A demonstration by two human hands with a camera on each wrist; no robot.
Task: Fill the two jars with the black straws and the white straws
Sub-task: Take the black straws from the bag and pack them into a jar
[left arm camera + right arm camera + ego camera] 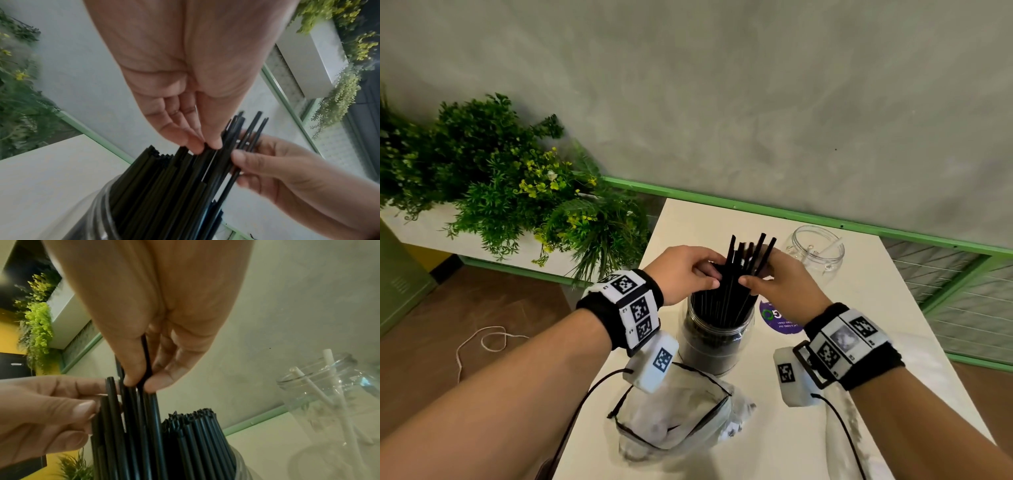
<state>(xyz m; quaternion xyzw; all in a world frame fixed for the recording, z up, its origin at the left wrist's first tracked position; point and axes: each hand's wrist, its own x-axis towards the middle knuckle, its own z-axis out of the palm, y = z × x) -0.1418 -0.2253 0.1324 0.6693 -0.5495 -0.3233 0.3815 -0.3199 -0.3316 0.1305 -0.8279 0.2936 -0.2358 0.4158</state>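
Both hands work above the near jar [717, 337], which stands upright near the centre of the surface [873, 274] and is packed with black straws [726, 301]. The left hand [685, 274] pinches several raised black straws between thumb and fingertips at the left side of the bundle. The right hand [780, 281] pinches other raised straws from the right; in the right wrist view its thumb and fingers [158, 382] close on the stems. The raised straws stand higher than the rest of the bundle.

The far jar [816, 248], clear and open, stands to the right and farther back, well apart from the near jar. It contains a few white straws [308, 384] leaning against its rim.

A crumpled clear plastic bag [674, 418] lies on the near part of the surface. A round purple sticker [777, 317] lies just right of the near jar.
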